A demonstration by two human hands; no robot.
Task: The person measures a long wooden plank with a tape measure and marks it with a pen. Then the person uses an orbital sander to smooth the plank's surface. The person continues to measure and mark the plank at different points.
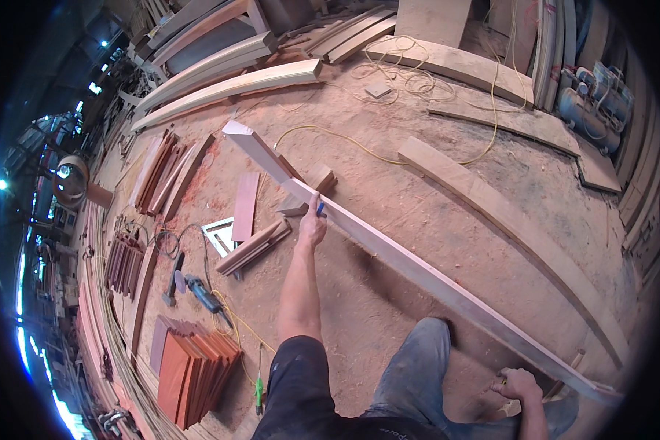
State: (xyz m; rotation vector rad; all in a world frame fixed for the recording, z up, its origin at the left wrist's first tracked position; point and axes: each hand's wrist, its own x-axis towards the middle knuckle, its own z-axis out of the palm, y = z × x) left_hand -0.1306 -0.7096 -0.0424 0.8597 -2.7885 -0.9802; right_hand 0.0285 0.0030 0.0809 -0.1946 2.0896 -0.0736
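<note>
A long pale wooden plank [411,253] runs on edge from the upper middle to the lower right, crossing in front of me. My left hand [314,224] is at its upper part, with the fingertips against the edge and a short blue pen [320,209] in its grip. Under the plank there lies a wooden block [320,180]. At the lower right, beside the plank's near end, my right hand [519,384] is closed. Something small and yellowish shows at its fingers, too small to name.
An angle grinder [204,295], a hammer [174,279] and a white triangular square [218,236] lie to the left. Stacked reddish boards [191,374] stand at lower left. A curved beam [513,235] lies right; an air compressor [598,103] stands far right. A yellow hose [359,143] crosses the floor.
</note>
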